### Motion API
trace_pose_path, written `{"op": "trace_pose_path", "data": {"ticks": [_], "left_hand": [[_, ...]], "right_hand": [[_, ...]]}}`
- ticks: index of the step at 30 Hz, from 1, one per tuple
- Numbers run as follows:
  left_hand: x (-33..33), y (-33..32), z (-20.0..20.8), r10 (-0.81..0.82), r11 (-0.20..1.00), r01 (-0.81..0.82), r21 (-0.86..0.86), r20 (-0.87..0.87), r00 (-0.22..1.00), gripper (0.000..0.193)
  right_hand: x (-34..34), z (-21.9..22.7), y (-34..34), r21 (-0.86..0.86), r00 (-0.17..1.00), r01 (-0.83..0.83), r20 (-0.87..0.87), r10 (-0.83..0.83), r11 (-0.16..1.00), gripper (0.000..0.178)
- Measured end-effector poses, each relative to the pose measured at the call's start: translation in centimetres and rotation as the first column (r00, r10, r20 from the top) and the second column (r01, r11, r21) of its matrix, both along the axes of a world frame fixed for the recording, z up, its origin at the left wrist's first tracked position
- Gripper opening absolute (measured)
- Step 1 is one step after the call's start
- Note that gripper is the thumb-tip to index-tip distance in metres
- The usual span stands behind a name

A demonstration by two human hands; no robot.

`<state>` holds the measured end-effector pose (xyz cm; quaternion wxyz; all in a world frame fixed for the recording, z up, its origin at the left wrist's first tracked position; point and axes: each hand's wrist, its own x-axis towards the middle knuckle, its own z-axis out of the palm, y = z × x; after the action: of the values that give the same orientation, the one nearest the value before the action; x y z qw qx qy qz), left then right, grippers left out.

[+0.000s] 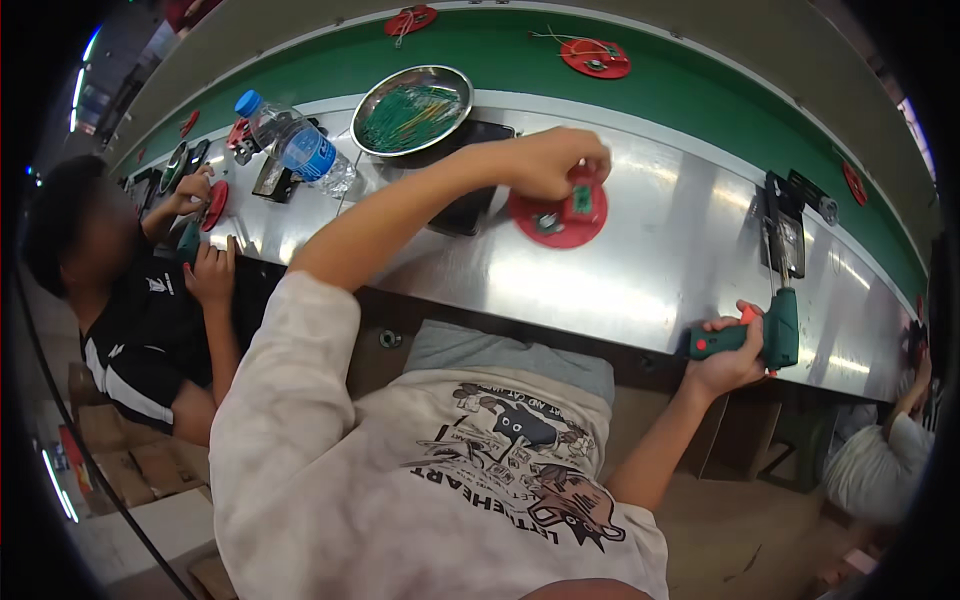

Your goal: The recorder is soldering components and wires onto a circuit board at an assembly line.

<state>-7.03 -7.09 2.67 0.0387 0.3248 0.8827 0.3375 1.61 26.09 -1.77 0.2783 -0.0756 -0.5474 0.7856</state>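
Note:
My left hand (556, 163) reaches over a red round disc (560, 232) on the metal worktop, its fingers closed in a pinch at the disc's upper edge. What they hold, if anything, is hidden. A small green circuit board (582, 200) and a silvery part (547, 221) sit on the disc. At the worktop's front edge on the right, my right hand (733, 362) is wrapped around the handle of a dark green pistol-grip tool (782, 333) with red buttons. Its long, thin metal front points away from me, beside a black stand (789, 240).
A steel bowl (466, 88) of green wires stands behind my left forearm, beside a water bottle (310, 153). Dark flat items lie under that arm. Red discs (597, 70) with parts rest on the green belt (690, 85). Co-workers (150, 300) sit at both sides.

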Motion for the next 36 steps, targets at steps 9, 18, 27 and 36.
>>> {"op": "trace_pose_path", "data": {"ticks": [9, 18, 27, 36], "left_hand": [[4.6, -14.7, 2.5, 0.657, 0.726, -0.684, -0.070, -0.222, 0.721, 0.018], [5.1, -17.3, -1.9, 0.727, 0.624, -0.776, -0.092, -0.296, 0.620, 0.022], [6.2, -18.3, -1.2, 0.820, 0.568, -0.801, 0.190, -0.222, 0.528, 0.027], [6.9, -12.4, 2.5, 0.726, 0.651, -0.611, 0.450, -0.133, 0.675, 0.015]], "right_hand": [[0.2, -0.2, -0.2, 0.071, 0.998, 0.016, 0.053, -0.020, 0.997, 0.027], [0.4, 0.3, -0.4, 0.106, 0.997, -0.031, 0.078, 0.022, 0.994, 0.029], [0.3, -0.2, 0.0, 0.140, 0.987, -0.103, 0.137, 0.084, 0.985, 0.034], [-0.1, -1.0, 1.0, 0.112, 0.986, -0.096, 0.149, 0.079, 0.989, 0.039]]}}
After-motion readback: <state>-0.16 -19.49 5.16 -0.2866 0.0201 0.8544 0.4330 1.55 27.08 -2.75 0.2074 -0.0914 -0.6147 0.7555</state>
